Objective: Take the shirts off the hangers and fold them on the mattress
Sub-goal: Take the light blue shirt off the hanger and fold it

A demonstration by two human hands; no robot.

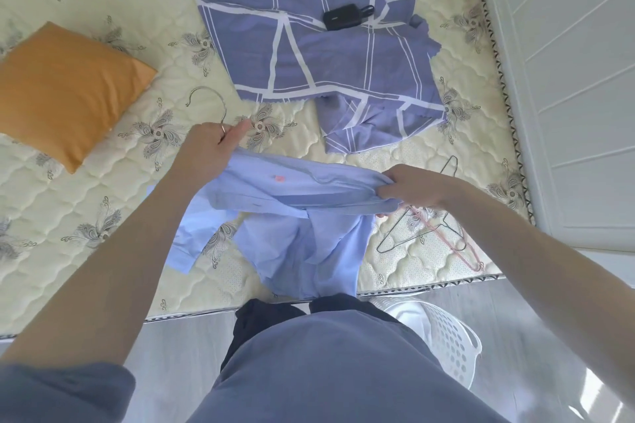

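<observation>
A light blue shirt (295, 192) hangs between my two hands above the near edge of the cream quilted mattress (86, 216). My left hand (206, 151) grips a wire hanger (209, 99) at its neck, its hook sticking up beyond my fingers, with the shirt's left shoulder just below. My right hand (412, 187) pinches the bunched right shoulder of the shirt. The shirt's body and one sleeve droop onto the mattress. Two bare hangers, one dark (405, 237) and one pink (453, 244), lie on the mattress under my right forearm.
A purple cloth with white lines (309, 45) covers the far middle of the mattress, a black power bank (343, 18) on it. An orange pillow (65, 89) lies at the left. A white laundry basket (446, 340) stands on the floor by my right leg. A white panelled wall runs along the right.
</observation>
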